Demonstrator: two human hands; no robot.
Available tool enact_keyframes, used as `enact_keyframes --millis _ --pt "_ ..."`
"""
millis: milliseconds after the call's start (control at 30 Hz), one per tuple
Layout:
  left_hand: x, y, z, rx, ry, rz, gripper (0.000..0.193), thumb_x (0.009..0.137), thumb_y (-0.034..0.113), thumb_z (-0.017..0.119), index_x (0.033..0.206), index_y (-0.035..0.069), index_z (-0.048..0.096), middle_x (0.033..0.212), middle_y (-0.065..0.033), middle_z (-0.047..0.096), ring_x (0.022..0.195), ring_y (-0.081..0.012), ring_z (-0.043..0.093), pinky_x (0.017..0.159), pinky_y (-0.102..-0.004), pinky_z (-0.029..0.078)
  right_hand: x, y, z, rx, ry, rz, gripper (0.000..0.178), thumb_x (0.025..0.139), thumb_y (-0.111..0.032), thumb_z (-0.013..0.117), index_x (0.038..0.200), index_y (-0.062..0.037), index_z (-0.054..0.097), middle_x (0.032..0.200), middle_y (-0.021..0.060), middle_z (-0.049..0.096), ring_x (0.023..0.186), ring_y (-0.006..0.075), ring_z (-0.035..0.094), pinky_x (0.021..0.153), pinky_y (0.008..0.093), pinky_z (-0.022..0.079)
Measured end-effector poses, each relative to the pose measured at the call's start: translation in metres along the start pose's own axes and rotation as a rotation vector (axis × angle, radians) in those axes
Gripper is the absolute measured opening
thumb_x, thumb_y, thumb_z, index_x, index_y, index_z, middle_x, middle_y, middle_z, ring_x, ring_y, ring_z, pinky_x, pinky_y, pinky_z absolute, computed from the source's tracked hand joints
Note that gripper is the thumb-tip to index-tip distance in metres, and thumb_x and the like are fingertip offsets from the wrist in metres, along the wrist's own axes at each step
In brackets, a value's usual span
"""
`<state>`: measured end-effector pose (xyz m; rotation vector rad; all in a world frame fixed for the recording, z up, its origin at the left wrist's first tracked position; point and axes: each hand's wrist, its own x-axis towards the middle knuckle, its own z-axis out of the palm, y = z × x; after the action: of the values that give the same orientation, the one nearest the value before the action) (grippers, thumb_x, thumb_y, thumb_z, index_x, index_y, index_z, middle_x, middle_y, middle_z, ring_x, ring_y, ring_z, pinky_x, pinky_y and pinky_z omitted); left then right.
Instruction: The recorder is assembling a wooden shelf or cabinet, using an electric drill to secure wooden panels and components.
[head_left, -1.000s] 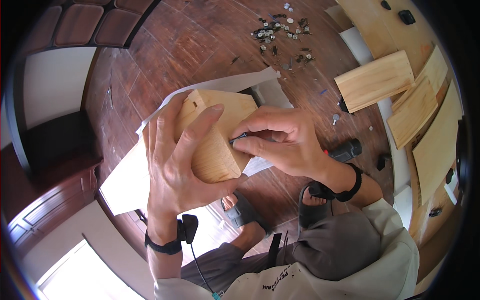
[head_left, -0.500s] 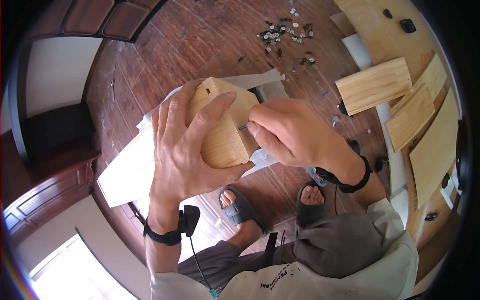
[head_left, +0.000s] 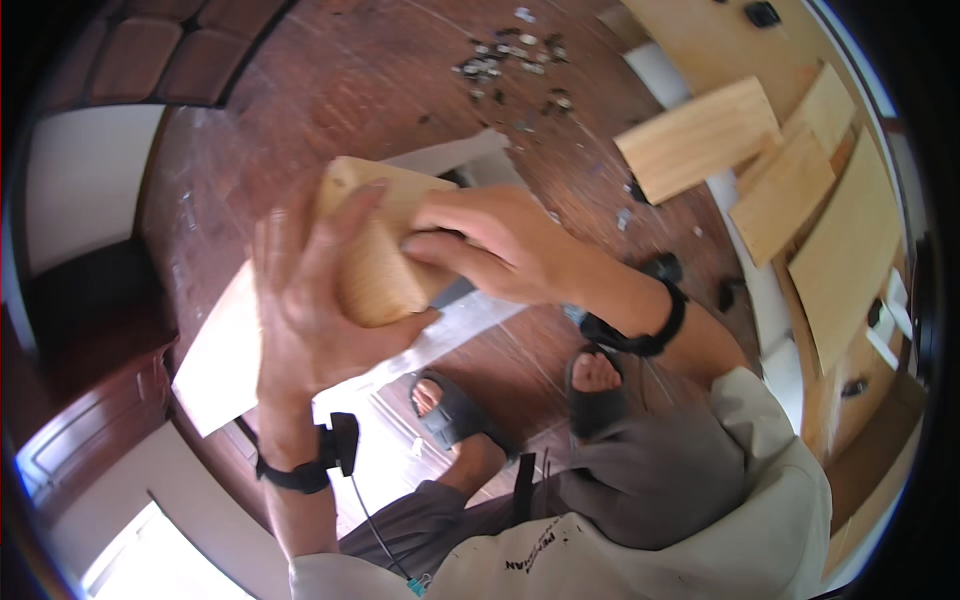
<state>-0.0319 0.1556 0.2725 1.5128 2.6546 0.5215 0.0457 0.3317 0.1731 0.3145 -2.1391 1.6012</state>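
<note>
My left hand point(head_left: 310, 300) is wrapped round a pale wooden piece point(head_left: 375, 275) with thick edges, its fingers on the far side and its thumb along the near end. Against the right side of that wood, my right hand point(head_left: 510, 245) is pinched closed, thumb and forefinger touching near the edge. A thin blue pin showed in this pinch half a second ago; motion blur and the fingers hide it now. Just left of my left hand, a long pale board point(head_left: 220, 350) catches bright light. White sheeting point(head_left: 450, 335) lies under the work.
Scattered small fittings point(head_left: 515, 55) lie on the brown floor ahead. To the right, several loose wooden boards point(head_left: 700, 140) rest on and beside a larger panel point(head_left: 690, 30). My sandalled feet point(head_left: 595, 385) are below the work. Dark furniture point(head_left: 100, 300) stands at the left.
The whole view has shifted, with the wood and both hands now further left in the picture. My hands keep nearly the same hold on the wood. The pin no longer shows.
</note>
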Motion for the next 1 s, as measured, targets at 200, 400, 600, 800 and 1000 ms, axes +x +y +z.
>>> enact_keyframes --millis 200,400,600,800,1000 --pt "-0.003 0.004 -0.008 0.033 -0.026 -0.061 0.094 0.041 0.025 0.089 0.130 0.021 0.059 0.135 -0.0202 0.048 0.120 -0.0386 0.052 0.100 -0.0528 0.044 -0.010 -0.004 -0.033 0.200 -0.329 0.512 0.028 0.096 -0.023 0.058 0.115 -0.0031 0.061 0.094 0.0132 0.068 0.072 0.0297 0.064 0.066 0.0354 0.050" --pt "0.002 0.006 -0.007 -0.010 -0.006 -0.021 0.086 0.044 0.027 0.090 0.125 0.028 0.064 0.142 -0.0175 0.043 0.126 -0.0388 0.047 0.101 -0.0542 0.044 -0.190 0.034 -0.100 -0.750 -0.518 0.201 0.060 0.078 -0.014 0.065 0.136 -0.0124 0.051 0.099 0.0111 0.062 0.094 0.0293 0.061 0.085 0.0455 0.046" --pt "0.005 0.004 -0.006 -0.033 -0.043 0.039 0.066 0.047 0.026 0.090 0.111 0.026 0.072 0.144 -0.0168 0.041 0.129 -0.0383 0.044 0.103 -0.0538 0.041 -0.227 0.058 -0.079 -0.863 -0.522 0.224 0.074 0.071 -0.011 0.069 0.142 -0.0135 0.047 0.100 0.0100 0.065 0.096 0.0302 0.060 0.095 0.0432 0.042" --pt "0.002 0.004 -0.006 -0.042 -0.032 -0.020 0.053 0.051 0.031 0.089 0.100 0.019 0.072 0.145 -0.0191 0.041 0.128 -0.0406 0.044 0.104 -0.0553 0.038 -0.157 -0.002 -0.100 -0.162 -0.302 0.633 0.065 0.075 -0.014 0.073 0.137 -0.0120 0.052 0.081 0.0087 0.067 0.071 0.0251 0.065 0.069 0.0346 0.051" --pt "0.011 0.012 0.002 -0.014 0.045 -0.062 0.032 0.067 0.030 0.080 0.091 0.011 0.071 0.141 -0.0231 0.045 0.125 -0.0413 0.045 0.104 -0.0550 0.032 -0.111 -0.010 -0.121 0.589 -0.022 0.809 0.028 0.079 -0.010 0.071 0.104 -0.0016 0.060 0.072 0.0067 0.062 0.062 0.0174 0.059 0.059 0.0329 0.048"
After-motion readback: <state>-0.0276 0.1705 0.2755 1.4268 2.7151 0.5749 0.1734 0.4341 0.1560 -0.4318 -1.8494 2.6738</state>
